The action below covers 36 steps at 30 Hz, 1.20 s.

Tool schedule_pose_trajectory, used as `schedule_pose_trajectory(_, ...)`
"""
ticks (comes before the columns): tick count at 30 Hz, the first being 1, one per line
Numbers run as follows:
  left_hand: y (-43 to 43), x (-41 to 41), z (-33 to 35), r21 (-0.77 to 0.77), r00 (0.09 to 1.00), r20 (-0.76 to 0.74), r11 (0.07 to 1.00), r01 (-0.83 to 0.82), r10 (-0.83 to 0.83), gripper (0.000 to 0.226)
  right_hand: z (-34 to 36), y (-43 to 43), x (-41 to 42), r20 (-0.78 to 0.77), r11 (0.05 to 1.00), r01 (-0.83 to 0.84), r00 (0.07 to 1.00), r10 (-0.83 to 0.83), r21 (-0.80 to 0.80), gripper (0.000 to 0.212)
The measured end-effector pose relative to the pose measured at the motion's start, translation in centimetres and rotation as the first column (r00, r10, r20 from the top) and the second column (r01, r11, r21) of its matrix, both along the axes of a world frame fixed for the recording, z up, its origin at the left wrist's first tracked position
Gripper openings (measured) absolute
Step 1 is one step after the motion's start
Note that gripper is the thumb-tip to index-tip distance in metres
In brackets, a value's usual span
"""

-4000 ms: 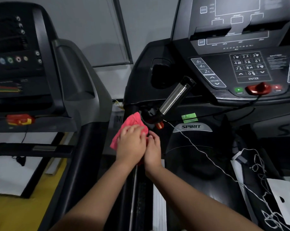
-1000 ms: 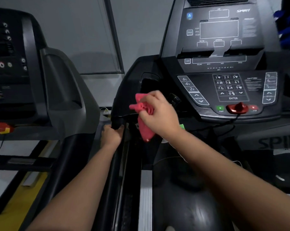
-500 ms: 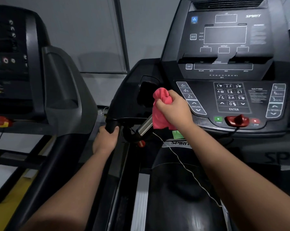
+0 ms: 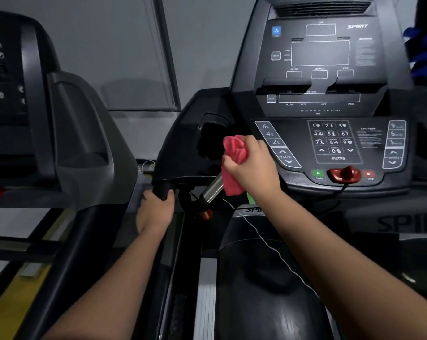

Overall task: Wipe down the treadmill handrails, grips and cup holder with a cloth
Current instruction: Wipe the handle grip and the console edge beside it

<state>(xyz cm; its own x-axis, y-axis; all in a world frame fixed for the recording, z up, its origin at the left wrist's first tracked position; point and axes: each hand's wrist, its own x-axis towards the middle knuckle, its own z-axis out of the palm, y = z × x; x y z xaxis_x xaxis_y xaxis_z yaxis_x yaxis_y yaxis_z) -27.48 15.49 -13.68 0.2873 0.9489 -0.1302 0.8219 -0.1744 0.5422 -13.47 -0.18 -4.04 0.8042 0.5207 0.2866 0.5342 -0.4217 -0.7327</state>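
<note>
My right hand (image 4: pixel 253 165) grips a bunched pink cloth (image 4: pixel 232 163) wrapped over the upper end of the slanted metal pulse grip (image 4: pixel 212 188) of the black treadmill. Only the lower, shiny part of that grip shows below the cloth. My left hand (image 4: pixel 156 209) holds the black end of the left handrail (image 4: pixel 161 190), thumb on the right side of it. The dark cup holder recess (image 4: pixel 211 138) lies just left of and above the cloth.
The console keypad (image 4: pixel 331 141), green start button (image 4: pixel 318 173) and red safety key (image 4: pixel 345 174) sit right of my right hand. A thin white cord (image 4: pixel 268 244) trails down over the motor cover. A second treadmill (image 4: pixel 60 133) stands close on the left.
Four seconds ago both hands held the cloth low at the grip's base. Since then my left hand has taken the handrail end and my right has carried the cloth up onto the grip's top.
</note>
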Motion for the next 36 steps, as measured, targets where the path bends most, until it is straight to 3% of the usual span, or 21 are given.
schedule_pose_trajectory(3,0.1,0.0,0.1,0.005,1.000,0.000,1.000,0.006,-0.006,0.058,0.2,0.3,0.4,0.032,0.998,0.020,0.999,-0.018,-0.055,0.033)
schedule_pose_trajectory(5,0.1,0.0,0.1,0.009,1.000,-0.002,1.000,0.010,-0.010,0.058,1.0,0.7,1.1,-0.028,0.997,0.042,0.999,-0.043,-0.064,0.023)
schedule_pose_trajectory(8,0.1,-0.1,0.2,0.001,1.000,0.001,1.000,0.024,-0.024,0.059,1.2,1.1,1.4,-0.171,0.994,0.093,0.982,-0.081,0.064,0.033)
schedule_pose_trajectory(11,0.2,-0.3,0.1,-0.012,0.999,0.029,0.999,0.037,-0.036,0.058,0.0,1.5,0.3,-0.278,0.925,0.237,0.948,-0.154,0.298,0.026)
schedule_pose_trajectory(13,0.2,-0.3,0.0,-0.009,0.999,0.036,0.999,0.038,-0.038,0.059,-1.1,1.8,-0.8,-0.240,0.882,0.258,0.956,-0.172,0.395,0.013)
schedule_pose_trajectory(16,0.3,-0.4,-0.1,-0.004,0.999,0.031,0.999,0.033,-0.033,0.060,-2.2,2.0,-2.5,-0.094,0.910,0.202,0.979,-0.180,0.363,0.038)
schedule_pose_trajectory(19,0.4,-0.5,-0.3,-0.009,0.998,0.043,0.999,0.039,-0.039,0.060,-1.6,2.0,-2.0,0.003,0.952,0.189,0.981,-0.195,0.240,0.043)
schedule_pose_trajectory(22,0.5,-0.4,-0.5,-0.004,0.998,0.056,0.999,0.040,-0.040,0.061,0.2,1.9,-0.1,-0.165,0.969,0.171,0.976,-0.142,0.180,0.017)
schedule_pose_trajectory(24,0.5,-0.2,-0.5,-0.004,0.998,0.045,1.000,0.031,-0.031,0.060,0.2,1.7,0.4,-0.307,0.936,0.210,0.944,-0.119,0.283,0.009)
schedule_pose_trajectory(27,0.7,-0.1,-0.2,-0.046,0.995,0.101,0.999,0.002,0.003,0.059,-0.7,2.2,-0.9,-0.467,0.767,0.356,0.880,-0.084,0.534,0.017)
schedule_pose_trajectory(29,0.9,-0.1,-0.2,-0.092,0.977,0.209,0.996,-0.015,0.034,0.057,-1.7,2.4,-2.3,-0.550,0.675,0.438,0.833,-0.058,0.593,0.039)
schedule_pose_trajectory(33,1.2,-0.3,-0.4,-0.081,0.966,0.256,0.997,0.004,0.017,0.056,-3.3,2.4,-4.0,-0.592,0.674,0.445,0.806,-0.013,0.591,0.066)
schedule_pose_trajectory(36,1.0,-0.3,-0.5,-0.065,0.971,0.237,0.998,0.017,-0.001,0.056,-2.3,2.3,-2.7,-0.593,0.728,0.424,0.805,-0.029,0.540,0.054)
